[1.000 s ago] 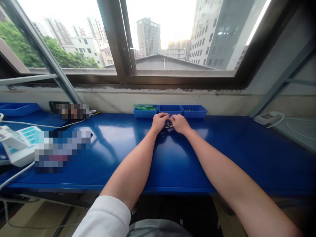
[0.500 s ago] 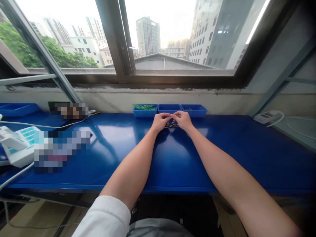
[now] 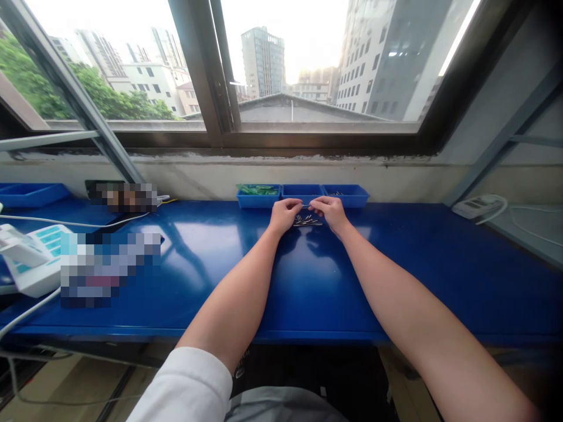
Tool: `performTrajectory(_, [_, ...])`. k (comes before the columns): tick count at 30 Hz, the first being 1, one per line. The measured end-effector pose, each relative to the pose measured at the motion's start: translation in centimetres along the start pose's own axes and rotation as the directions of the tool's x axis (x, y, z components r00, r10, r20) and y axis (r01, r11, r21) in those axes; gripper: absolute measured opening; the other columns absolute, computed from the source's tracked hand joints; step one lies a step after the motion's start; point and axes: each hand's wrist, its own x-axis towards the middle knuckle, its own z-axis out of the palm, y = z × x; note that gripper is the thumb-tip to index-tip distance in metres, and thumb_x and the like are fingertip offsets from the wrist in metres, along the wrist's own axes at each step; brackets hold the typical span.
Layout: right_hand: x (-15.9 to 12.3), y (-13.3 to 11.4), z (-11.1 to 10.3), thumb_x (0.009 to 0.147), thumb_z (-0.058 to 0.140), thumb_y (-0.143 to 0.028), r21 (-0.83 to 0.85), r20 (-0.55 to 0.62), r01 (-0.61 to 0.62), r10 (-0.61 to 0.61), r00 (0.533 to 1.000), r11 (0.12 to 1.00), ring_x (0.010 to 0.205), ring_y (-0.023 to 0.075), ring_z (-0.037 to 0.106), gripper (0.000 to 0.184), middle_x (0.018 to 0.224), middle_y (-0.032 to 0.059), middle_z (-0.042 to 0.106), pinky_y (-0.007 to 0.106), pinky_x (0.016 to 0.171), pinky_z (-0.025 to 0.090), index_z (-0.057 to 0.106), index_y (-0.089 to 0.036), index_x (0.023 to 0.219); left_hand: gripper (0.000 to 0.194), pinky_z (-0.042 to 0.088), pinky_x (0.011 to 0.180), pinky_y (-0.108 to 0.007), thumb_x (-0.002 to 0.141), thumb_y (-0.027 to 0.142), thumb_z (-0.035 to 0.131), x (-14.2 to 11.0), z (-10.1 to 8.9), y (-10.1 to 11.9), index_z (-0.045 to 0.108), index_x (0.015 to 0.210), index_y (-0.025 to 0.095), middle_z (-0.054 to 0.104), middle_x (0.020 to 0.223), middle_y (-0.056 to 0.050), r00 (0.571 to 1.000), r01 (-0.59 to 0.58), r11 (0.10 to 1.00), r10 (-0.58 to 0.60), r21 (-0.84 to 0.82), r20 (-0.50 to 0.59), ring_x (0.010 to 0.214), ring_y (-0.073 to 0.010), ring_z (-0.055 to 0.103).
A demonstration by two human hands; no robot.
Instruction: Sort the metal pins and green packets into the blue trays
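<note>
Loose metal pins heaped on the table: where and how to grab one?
Probably a fingertip pinch at mid-length, from above on the near side. The metal pins are slim and lie crossed on the blue table, so ends may snag; the left hand and right hand flank the heap's far side.

A short white sleeve (image 3: 189, 381) covers the top of the left arm (image 3: 237, 293), loose and wide at its end. Below it, the arm is bare. The right arm (image 3: 404, 299) is bare as far as it shows. The left hand (image 3: 285, 215) and right hand (image 3: 331, 213) are bare too. Plain grey cloth (image 3: 281, 404) curves at the near edge.
</note>
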Motion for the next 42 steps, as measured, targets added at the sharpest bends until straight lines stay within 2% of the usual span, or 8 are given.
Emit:
performTrajectory(5, [0.6, 0.5, -0.8, 0.068, 0.059, -0.032, -0.277, -0.19, 0.02, -0.076, 0.979, 0.961, 0.076, 0.0196, 0.058, 0.022, 0.079, 0.006, 0.068, 0.032, 0.073, 0.046, 0.068, -0.016, 0.08, 0.031, 0.047, 0.088, -0.031, 0.078, 0.031, 0.058, -0.1, -0.3, 0.5, 0.068, 0.102, 0.013, 0.07, 0.101, -0.009, 0.99, 0.06, 0.969, -0.026, 0.241, -0.142, 0.095, -0.0211, 0.064])
performTrajectory(8, [0.8, 0.9, -1.7, 0.071, 0.055, -0.028, -0.591, -0.267, -0.02, -0.172, 0.948, 0.807, 0.097, 0.0264, 0.052, 0.029, 0.094, 0.0085, 0.068, 0.04, 0.087, 0.041, 0.067, -0.016, 0.094, 0.038, 0.041, 0.096, -0.033, 0.081, 0.03, 0.051, -0.1, -0.6, 0.4, 0.063, 0.113, 0.013, 0.064, 0.116, -0.011, 0.982, 0.144, 0.882, -0.07, 0.448, -0.177, 0.109, -0.0234, 0.058])
performTrajectory(12, [1.0, 1.8, -2.4, 0.072, 0.054, -0.029, -0.736, -0.305, -0.162, -0.109, 0.946, 0.658, 0.112, 0.0335, 0.039, 0.046, 0.12, 0.0114, 0.058, 0.051, 0.091, 0.035, 0.058, -0.018, 0.116, 0.049, 0.037, 0.1, -0.035, 0.084, 0.037, 0.045, -0.4, -0.5, 0.1, 0.054, 0.125, 0.011, 0.056, 0.127, -0.015, 0.99, 0.128, 0.763, -0.132, 0.633, -0.041, 0.119, -0.0272, 0.05])
performTrajectory(17, [1.1, 2.5, -2.3, 0.067, 0.061, -0.033, -0.757, -0.251, -0.152, -0.068, 0.965, 0.635, 0.116, 0.0367, 0.036, 0.069, 0.146, 0.0105, 0.033, 0.055, 0.091, 0.035, 0.043, -0.023, 0.133, 0.059, 0.033, 0.103, -0.034, 0.086, 0.049, 0.04, -0.9, -0.1, 0.2, 0.049, 0.13, 0.011, 0.049, 0.134, -0.015, 0.977, -0.013, 0.69, -0.146, 0.723, 0.156, 0.125, -0.027, 0.044])
performTrajectory(22, [0.9, 2.1, -1.6, 0.072, 0.054, -0.024, -0.755, -0.12, 0.044, -0.203, 0.972, 0.654, 0.106, 0.0278, 0.048, 0.039, 0.114, 0.0118, 0.06, 0.043, 0.093, 0.039, 0.063, -0.015, 0.108, 0.066, 0.031, 0.104, -0.035, 0.085, 0.06, 0.035, -1.2, 0.0, 0.5, 0.048, 0.13, 0.014, 0.046, 0.138, -0.015, 0.947, -0.093, 0.618, -0.187, 0.78, 0.26, 0.128, -0.0276, 0.04])
performTrajectory(25, [0.7, 2.0, -1.1, 0.072, 0.053, -0.023, -0.727, 0.092, 0.174, -0.156, 0.983, 0.664, 0.087, 0.0204, 0.056, 0.024, 0.086, 0.007, 0.064, 0.032, 0.084, 0.044, 0.068, -0.016, 0.089, 0.064, 0.032, 0.103, -0.035, 0.086, 0.059, 0.033, -1.3, 0.0, 0.6, 0.049, 0.129, 0.014, 0.048, 0.135, -0.015, 0.937, -0.132, 0.571, -0.196, 0.811, 0.29, 0.126, -0.028, 0.042])
performTrajectory(29, [0.4, 2.2, -0.6, 0.071, 0.058, -0.028, -0.753, 0.243, 0.219, -0.048, 0.969, 0.621, 0.084, 0.0196, 0.058, 0.027, 0.091, 0.0081, 0.063, 0.029, 0.081, 0.045, 0.071, -0.015, 0.091, 0.057, 0.033, 0.1, -0.035, 0.088, 0.053, 0.031, -1.3, 0.1, 0.6, 0.053, 0.124, 0.014, 0.052, 0.131, -0.014, 0.934, -0.172, 0.558, -0.17, 0.812, 0.315, 0.123, -0.0268, 0.045])
performTrajectory(42, [0.1, 1.9, -0.6, 0.08, 0.056, -0.024, -0.749, 0.279, 0.201, 0.026, 0.96, 0.632, 0.079, 0.0161, 0.058, 0.016, 0.087, 0.0055, 0.064, 0.027, 0.077, 0.043, 0.071, -0.019, 0.084, 0.073, 0.019, 0.109, -0.048, 0.071, 0.063, 0.053, -1.6, -0.2, 1.3, 0.046, 0.131, 0.023, 0.041, 0.142, -0.012, 0.847, -0.278, 0.637, -0.191, 0.719, 0.496, 0.134, -0.0323, 0.029])
